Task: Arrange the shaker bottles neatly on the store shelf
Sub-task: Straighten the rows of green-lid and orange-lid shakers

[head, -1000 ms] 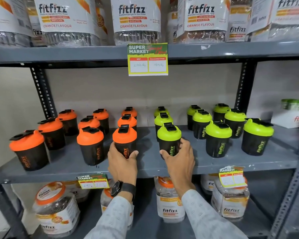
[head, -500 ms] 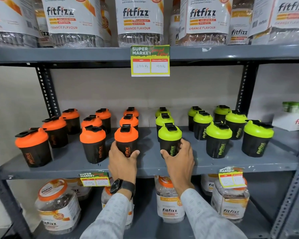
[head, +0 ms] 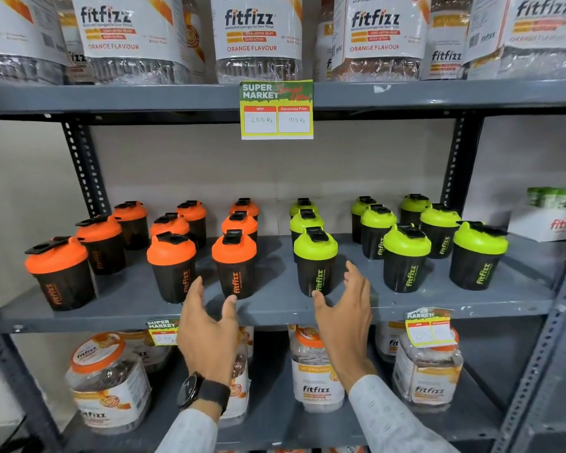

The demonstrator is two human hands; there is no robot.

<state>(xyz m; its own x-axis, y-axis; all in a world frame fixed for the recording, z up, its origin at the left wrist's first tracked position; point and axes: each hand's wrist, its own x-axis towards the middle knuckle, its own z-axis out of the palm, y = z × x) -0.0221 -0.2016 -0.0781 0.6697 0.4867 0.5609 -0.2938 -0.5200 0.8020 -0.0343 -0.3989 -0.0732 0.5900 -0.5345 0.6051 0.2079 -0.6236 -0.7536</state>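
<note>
Black shaker bottles stand in rows on the grey middle shelf (head: 275, 308): several with orange lids on the left, several with green lids on the right. The front orange-lid shaker (head: 234, 264) and the front green-lid shaker (head: 315, 261) stand upright near the shelf's front edge. My left hand (head: 206, 328) hovers open just in front of the orange one, fingers spread, not touching it. Before the green one, my right hand (head: 343, 315) is open too, with the thumb close to the bottle's base.
Large fitfizz jars (head: 255, 34) fill the upper shelf, and smaller fitfizz jars (head: 316, 371) stand on the lower shelf. Price tags (head: 276, 109) hang from the shelf edges. A white box (head: 549, 223) sits at the far right. Perforated uprights (head: 82, 168) frame the shelf.
Both hands have let go of the two front shakers and drawn back a little toward me, fingers spread. The shakers stay upright where they were set.
</note>
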